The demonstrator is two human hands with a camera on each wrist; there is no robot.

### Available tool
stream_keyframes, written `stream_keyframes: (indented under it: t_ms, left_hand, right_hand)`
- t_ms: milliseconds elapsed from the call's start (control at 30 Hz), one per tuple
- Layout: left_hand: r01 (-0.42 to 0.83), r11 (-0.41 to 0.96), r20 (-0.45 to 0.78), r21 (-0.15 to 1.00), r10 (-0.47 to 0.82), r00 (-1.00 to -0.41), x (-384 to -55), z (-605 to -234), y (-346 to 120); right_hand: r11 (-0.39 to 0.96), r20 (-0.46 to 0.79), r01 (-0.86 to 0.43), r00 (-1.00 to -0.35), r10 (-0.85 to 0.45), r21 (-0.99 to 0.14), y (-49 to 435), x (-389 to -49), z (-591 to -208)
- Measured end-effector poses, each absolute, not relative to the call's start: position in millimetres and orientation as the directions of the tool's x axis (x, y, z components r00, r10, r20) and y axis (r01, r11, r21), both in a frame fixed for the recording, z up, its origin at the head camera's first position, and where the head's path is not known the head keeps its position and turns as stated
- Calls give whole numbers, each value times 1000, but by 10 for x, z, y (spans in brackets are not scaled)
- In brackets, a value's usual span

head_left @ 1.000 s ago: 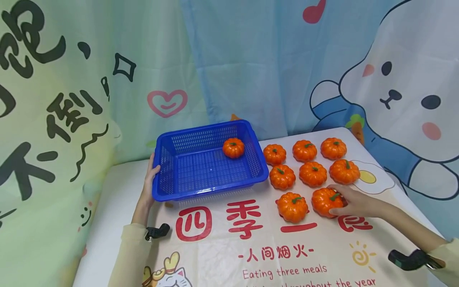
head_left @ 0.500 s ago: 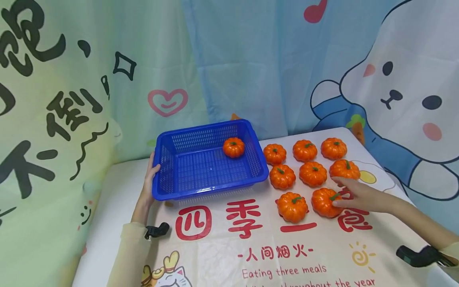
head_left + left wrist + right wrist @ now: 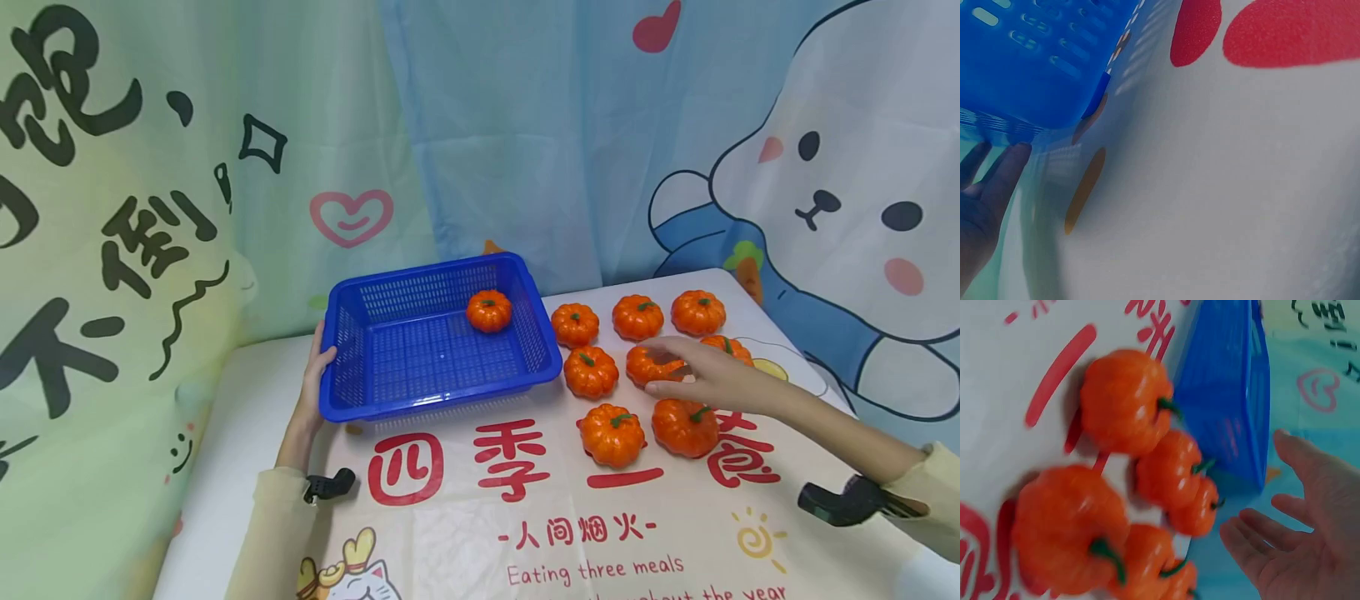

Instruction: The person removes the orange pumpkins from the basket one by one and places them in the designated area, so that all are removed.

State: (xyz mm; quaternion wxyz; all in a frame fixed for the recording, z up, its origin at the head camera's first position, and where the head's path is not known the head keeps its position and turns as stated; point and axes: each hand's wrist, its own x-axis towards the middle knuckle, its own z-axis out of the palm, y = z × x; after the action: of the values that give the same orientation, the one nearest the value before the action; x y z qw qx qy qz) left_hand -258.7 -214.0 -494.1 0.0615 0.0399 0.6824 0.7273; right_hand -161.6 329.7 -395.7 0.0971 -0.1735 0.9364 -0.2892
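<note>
In the head view, my left hand (image 3: 309, 385) rests against the left end of a blue plastic basket (image 3: 442, 402), its thumb at the rim. Straight fingers (image 3: 1007, 172) touch the basket's wall in the left wrist view. My right hand (image 3: 701, 375) hovers over the rows of small orange pumpkins, fingers spread and holding nothing. It partly hides a pumpkin (image 3: 643, 367) in the middle row and another pumpkin (image 3: 733, 348) behind it. A front pumpkin (image 3: 684, 429) sits just below the hand. Inside the basket, one pumpkin (image 3: 489, 311) lies near the right back corner.
More pumpkins stand right of the basket, including a front-left one (image 3: 612, 435) and a back-right one (image 3: 698, 312). A printed mat (image 3: 450, 533) covers much of the white table (image 3: 225, 433). A cartoon curtain (image 3: 495, 167) hangs behind the table.
My right hand has left the front right pumpkin, which stays in place, and moved back and left over the middle row. My left hand and the basket have not visibly moved.
</note>
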Motion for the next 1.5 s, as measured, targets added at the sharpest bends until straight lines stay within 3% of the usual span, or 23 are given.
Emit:
stream_keyframes:
  t_ms: [400, 767, 967, 1300, 1500]
  left_hand:
    - [-42, -72, -31, 997, 147, -989, -2601, -4953, -2136]
    - [-45, -61, -36, 997, 144, -989, -2585, -4934, -2142]
    - [-40, -49, -33, 998, 132, -991, -2592, -4956, -2169]
    - [-43, -65, -34, 997, 139, -990, -2634, -5054, -2178]
    - [-40, -64, -31, 997, 137, -990, -2629, -5054, -2188]
  right_hand:
    - [711, -103, -289, -886, -453, -641, 2580, -1899, -3854]
    - [681, -106, -322, -855, -507, -658, 2031, -2571, -3866]
    - [675, -175, -291, -828, -533, -678, 1759, -2992, -3872]
    - [757, -247, -270, -835, -492, -595, 1446, -3506, -4008]
    - [808, -290, -252, -843, -453, -532, 1337, -3634, -4134]
